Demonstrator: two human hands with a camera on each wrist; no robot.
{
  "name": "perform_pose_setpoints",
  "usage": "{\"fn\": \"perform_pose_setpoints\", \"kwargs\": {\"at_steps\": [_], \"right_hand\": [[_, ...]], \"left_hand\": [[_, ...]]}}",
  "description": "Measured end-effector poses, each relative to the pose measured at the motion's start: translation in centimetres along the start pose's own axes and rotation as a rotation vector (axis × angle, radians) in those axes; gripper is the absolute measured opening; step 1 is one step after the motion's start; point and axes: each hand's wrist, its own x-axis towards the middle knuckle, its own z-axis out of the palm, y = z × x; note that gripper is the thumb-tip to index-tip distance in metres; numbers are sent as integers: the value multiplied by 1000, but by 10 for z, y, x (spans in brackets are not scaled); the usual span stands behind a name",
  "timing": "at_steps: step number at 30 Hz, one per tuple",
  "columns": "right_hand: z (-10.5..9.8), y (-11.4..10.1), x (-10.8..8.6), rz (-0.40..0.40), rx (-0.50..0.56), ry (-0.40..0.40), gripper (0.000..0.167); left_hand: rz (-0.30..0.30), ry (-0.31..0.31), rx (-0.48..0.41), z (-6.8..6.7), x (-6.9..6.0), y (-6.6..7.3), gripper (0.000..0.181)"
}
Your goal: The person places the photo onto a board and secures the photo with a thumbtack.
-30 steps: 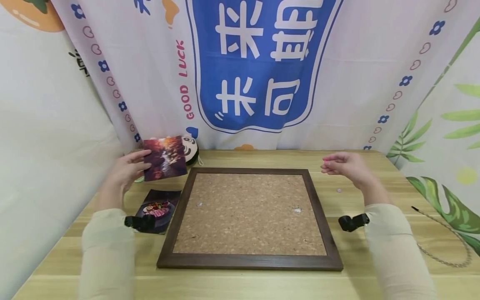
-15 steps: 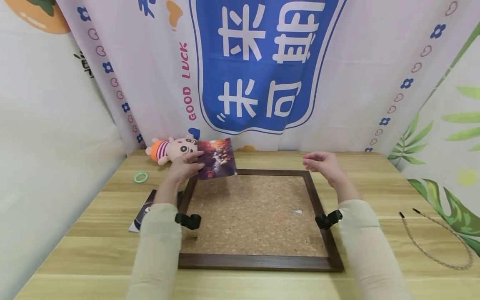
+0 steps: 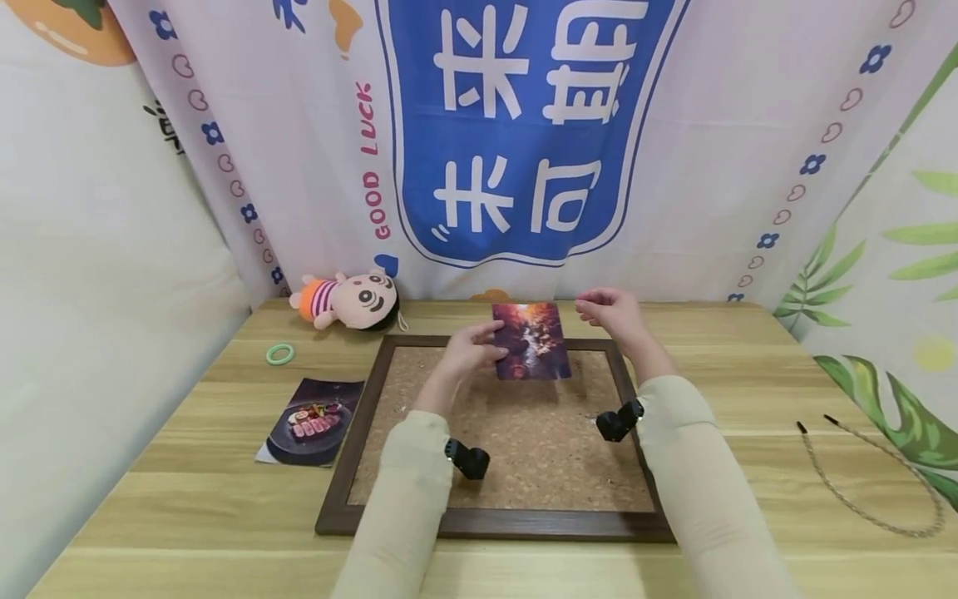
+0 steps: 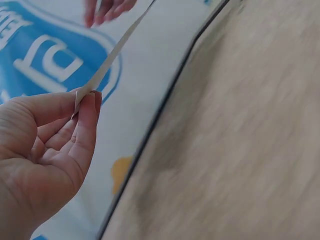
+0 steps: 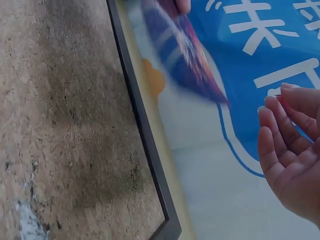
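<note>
My left hand (image 3: 470, 353) pinches the left edge of a photo print (image 3: 535, 343) with fiery orange and purple colours. The print hovers above the far part of a cork board (image 3: 546, 466) with a dark brown frame. In the left wrist view the print (image 4: 107, 62) is seen nearly edge-on between thumb and fingers. My right hand (image 3: 615, 314) is just right of the print and apart from it, above the board's far right corner. Between its thumb and forefinger, in the right wrist view, is a small pink push pin (image 5: 281, 98), mostly hidden by the fingertips.
Left of the board lies another print (image 3: 314, 423) showing a plate of food. Beyond it are a green ring (image 3: 280, 354) and a plush doll (image 3: 348, 299). A cord (image 3: 861, 512) with dark tips curves on the table at right. A printed curtain (image 3: 674, 208) hangs behind.
My left hand has carried the print rightward from beside the doll to over the board. My right hand has moved left toward the print, still pinching the pin.
</note>
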Motion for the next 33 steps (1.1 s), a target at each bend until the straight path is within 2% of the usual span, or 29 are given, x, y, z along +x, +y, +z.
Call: {"fn": "perform_pose_setpoints", "kwargs": {"at_steps": [5, 11, 16, 22, 29, 33], "right_hand": [[6, 9, 9, 19, -24, 5, 27], [11, 33, 10, 132, -69, 53, 27], [8, 53, 4, 164, -97, 64, 28], [6, 65, -4, 152, -94, 71, 27], [1, 73, -7, 166, -82, 58, 28], [1, 76, -6, 167, -54, 65, 28]], "left_hand": [[-12, -25, 19, 29, 2, -10, 50], [-48, -84, -20, 61, 3, -25, 53], [-70, -125, -16, 80, -1, -34, 52], [-67, -113, -16, 82, -1, -40, 54], [-34, -74, 121, 79, -4, -40, 54], [-20, -57, 163, 78, -7, -38, 54]]}}
